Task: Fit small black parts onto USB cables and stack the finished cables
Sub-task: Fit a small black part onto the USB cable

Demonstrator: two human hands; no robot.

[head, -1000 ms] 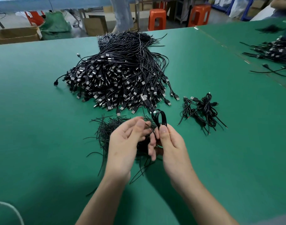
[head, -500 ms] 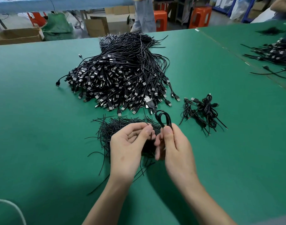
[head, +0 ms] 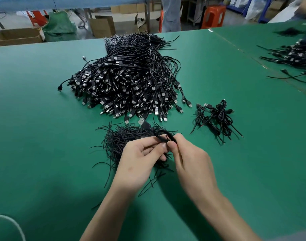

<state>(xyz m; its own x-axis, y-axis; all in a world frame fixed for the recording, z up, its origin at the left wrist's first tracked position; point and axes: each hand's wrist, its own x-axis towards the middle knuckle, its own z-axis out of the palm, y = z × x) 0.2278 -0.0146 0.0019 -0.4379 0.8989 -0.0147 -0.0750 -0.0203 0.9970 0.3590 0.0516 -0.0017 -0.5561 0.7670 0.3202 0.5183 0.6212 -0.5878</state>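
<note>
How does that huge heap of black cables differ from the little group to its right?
The big heap holds a great many cables lying loose and stretched out, plugs fanned toward the near side; the small group holds only a few, each coiled into a bundle. The big heap is piled high; the small group lies nearly flat. Both are black USB cables on the green table.

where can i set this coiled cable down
Bare table right of the finished bundles and left of the strand pile. Crowded where the left hand and right hand pinch the coiled cable, between cable heap and pile.
</note>
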